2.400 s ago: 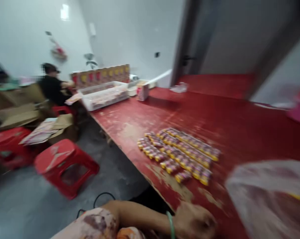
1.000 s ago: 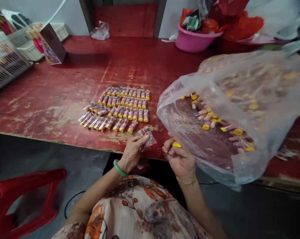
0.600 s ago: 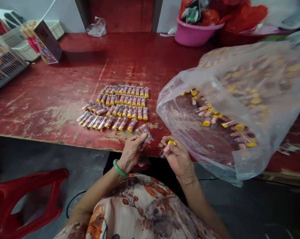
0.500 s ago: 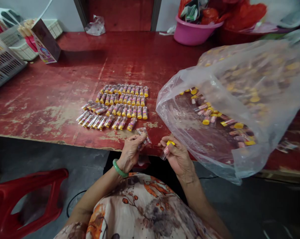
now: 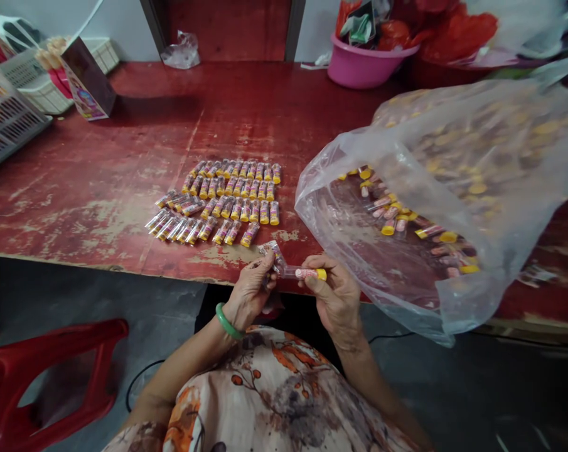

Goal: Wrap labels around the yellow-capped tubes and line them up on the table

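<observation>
My left hand (image 5: 253,285), a green bangle on its wrist, pinches a small clear plastic sleeve (image 5: 275,251) with printing on it. My right hand (image 5: 334,292) grips a small clear tube with a yellow cap (image 5: 310,274) and pink-and-white contents. The tube lies level, its clear end pointing left at the sleeve's edge; whether it is inside the sleeve I cannot tell. Beyond my left hand, several rows of wrapped yellow-capped tubes (image 5: 241,188) lie on the red table (image 5: 137,150). Right of my right hand, a large clear plastic bag (image 5: 340,157) gapes open, with many loose capped tubes (image 5: 396,216) inside.
A pink basin (image 5: 371,63) full of bags stands at the back right. On the left are a grey basket (image 5: 15,125), a white basket (image 5: 100,53) and a printed box (image 5: 88,81). A crumpled clear bag (image 5: 182,51) lies at the back. A red stool (image 5: 53,376) stands below.
My right hand has turned the tube from tilted downward to level and brought its clear end left to the sleeve. My left hand has barely moved and still holds the sleeve.
</observation>
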A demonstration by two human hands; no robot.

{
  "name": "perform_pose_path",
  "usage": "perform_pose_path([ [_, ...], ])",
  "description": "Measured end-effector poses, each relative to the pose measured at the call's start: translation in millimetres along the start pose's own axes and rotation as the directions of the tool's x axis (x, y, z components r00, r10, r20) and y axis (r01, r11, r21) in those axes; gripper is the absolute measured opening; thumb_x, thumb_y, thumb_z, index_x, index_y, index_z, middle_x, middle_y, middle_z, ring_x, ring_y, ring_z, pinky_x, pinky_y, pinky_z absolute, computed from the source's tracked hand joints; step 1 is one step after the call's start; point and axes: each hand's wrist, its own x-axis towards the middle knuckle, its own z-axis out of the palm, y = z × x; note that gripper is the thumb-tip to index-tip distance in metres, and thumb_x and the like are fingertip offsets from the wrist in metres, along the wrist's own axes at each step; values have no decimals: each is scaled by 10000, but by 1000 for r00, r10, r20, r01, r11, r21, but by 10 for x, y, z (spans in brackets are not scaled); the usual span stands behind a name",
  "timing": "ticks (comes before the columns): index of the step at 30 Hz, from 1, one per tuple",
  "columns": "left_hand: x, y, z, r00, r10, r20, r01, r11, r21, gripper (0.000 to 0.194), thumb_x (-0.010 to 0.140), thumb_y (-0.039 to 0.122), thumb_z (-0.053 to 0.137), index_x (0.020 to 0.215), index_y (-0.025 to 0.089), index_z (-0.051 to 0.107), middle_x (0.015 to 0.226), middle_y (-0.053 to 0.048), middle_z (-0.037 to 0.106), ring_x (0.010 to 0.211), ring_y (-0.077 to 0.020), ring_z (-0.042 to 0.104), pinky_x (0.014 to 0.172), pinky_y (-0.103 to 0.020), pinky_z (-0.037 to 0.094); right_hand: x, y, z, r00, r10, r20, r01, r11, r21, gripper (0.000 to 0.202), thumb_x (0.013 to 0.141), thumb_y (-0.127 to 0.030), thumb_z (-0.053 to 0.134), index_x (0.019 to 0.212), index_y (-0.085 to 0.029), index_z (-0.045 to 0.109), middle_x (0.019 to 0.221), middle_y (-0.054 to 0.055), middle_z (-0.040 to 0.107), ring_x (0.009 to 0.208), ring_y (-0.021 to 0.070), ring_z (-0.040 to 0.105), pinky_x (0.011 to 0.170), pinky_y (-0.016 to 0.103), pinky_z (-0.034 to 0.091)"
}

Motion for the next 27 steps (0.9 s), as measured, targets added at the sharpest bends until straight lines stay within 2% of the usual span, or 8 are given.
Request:
perform_pose_path([
  [3,-11,-4,3,1000,-23,5,23,999,-24,494,429,381,914,635,134,538,537,50,504,432,-27,429,370,-135,257,-44,43,-14,972,-237,3,230,939,-255,186,767,-220,722,920,-211,615,979,36,603,912,180,602,794,328,516],
  [8,-13,-6,-7,999,6,32,-5,1000,-13,484,458,393,904,636,133,537,550,44,514,451,-30,433,381,-140,267,-89,33,-6,808,-559,186,547,596,-588,246,780,-164,704,990,-223,591,954,54,636,876,201,632,794,377,541],
  [15,-25,-62,-47,991,105,86,-117,981,154,442,576,486,830,644,138,565,539,13,531,455,-50,425,398,-177,252,-147,85,4,653,-655,380,650,228,-725,336,797,-166,704,1101,-205,566,944,105,685,812,220,685,680,319,574],
  [19,-23,-116,-72,974,215,71,-226,945,237,405,622,464,806,617,141,561,524,14,534,430,-45,390,412,-193,264,-171,176,-1,568,-678,466,684,73,-726,355,794,-158,708,1122,-204,580,955,104,699,777,211,692,670,296,565],
  [21,-30,-131,-75,969,237,73,-248,935,254,387,623,445,808,619,141,568,525,25,523,424,-42,373,412,-198,260,-170,188,26,558,-688,463,683,65,-728,369,790,-147,710,1132,-203,581,956,104,694,776,205,687,661,287,561],
  [23,-43,-132,-73,970,222,94,-240,937,255,385,598,429,827,620,139,574,523,37,500,424,-38,359,414,-199,257,-154,162,59,586,-691,423,677,131,-724,368,791,-137,704,1131,-210,583,947,97,683,802,207,678,672,291,561],
  [25,-56,-116,-67,977,178,120,-202,950,240,384,590,433,832,638,136,594,538,36,502,439,-42,376,424,-197,269,-125,102,77,651,-659,378,676,277,-682,365,799,-148,691,1140,-219,581,961,95,660,868,223,662,725,324,565],
  [27,-64,-80,-62,980,143,138,-170,963,211,382,603,448,823,661,132,617,563,23,528,458,-48,406,432,-194,283,-91,25,61,737,-549,395,663,471,-582,365,823,-173,658,1174,-222,573,1034,105,629,966,243,635,788,368,563],
])
